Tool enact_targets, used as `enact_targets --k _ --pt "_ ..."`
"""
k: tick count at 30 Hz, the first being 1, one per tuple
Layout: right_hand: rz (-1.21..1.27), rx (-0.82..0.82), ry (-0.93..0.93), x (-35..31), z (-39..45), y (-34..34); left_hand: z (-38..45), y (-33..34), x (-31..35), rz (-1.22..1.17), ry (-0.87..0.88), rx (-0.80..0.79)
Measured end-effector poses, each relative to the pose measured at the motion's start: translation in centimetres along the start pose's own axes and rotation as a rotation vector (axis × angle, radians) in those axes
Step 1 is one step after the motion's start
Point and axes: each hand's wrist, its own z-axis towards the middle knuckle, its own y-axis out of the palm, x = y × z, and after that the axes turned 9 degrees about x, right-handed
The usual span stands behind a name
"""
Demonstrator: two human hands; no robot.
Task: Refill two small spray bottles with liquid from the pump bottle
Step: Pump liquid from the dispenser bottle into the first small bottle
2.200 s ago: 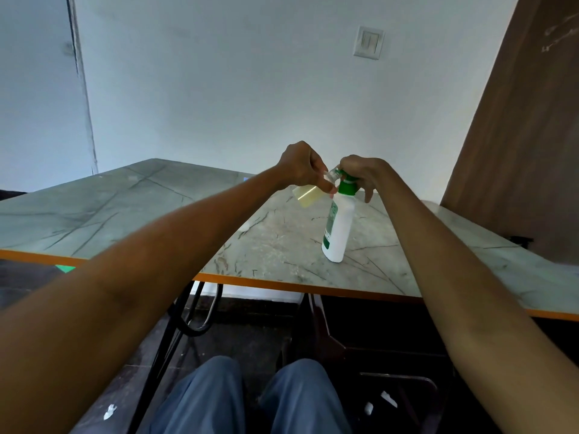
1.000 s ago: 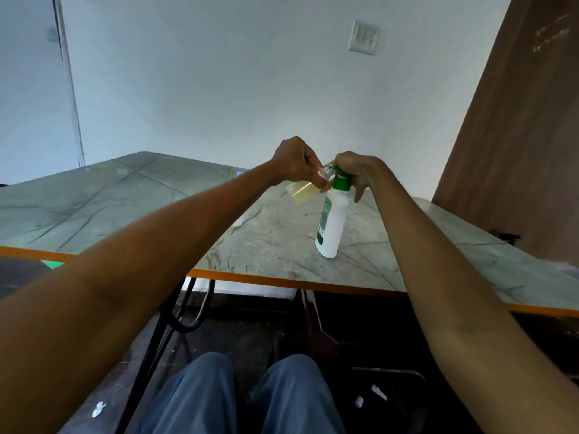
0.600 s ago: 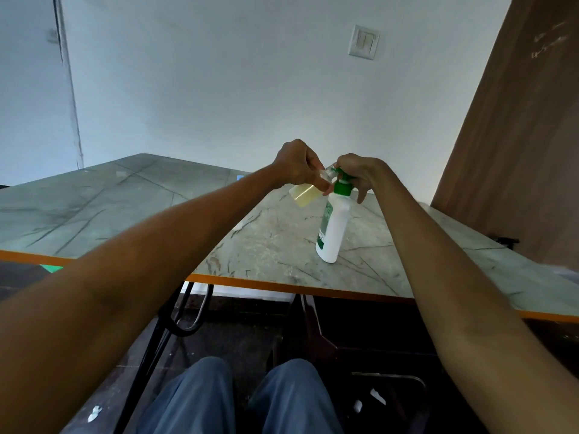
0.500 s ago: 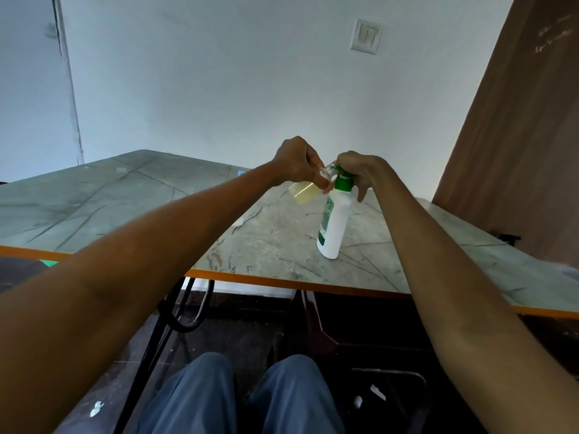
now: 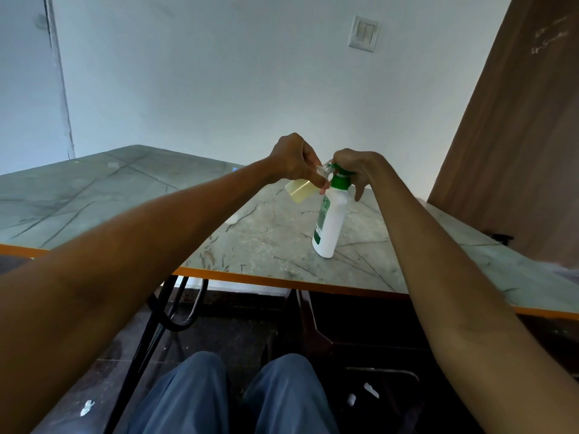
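Spray bottle [image 5: 300, 190] of yellowish liquid, gripped by left hand [image 5: 294, 161]; right hand [image 5: 355, 167] clasps pump bottle [image 5: 330, 225].

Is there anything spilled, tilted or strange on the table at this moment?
No spill shows on the table. The small spray bottle is held tilted in the left hand, its neck at the green pump, which the right hand presses. That fits refilling. The pump bottle stands on the table.

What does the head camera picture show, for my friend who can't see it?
A person's left hand holds a small tilted bottle of yellowish liquid at the green pump top of a white bottle, which the right hand grips. The white bottle stands on a grey marble-look table.
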Motion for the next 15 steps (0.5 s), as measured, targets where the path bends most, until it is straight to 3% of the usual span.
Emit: enact_targets --k 15 --pt "0.099 -0.018 0.013 0.29 0.01 -0.24 -0.28 -0.1 0.36 0.013 0.005 0.012"
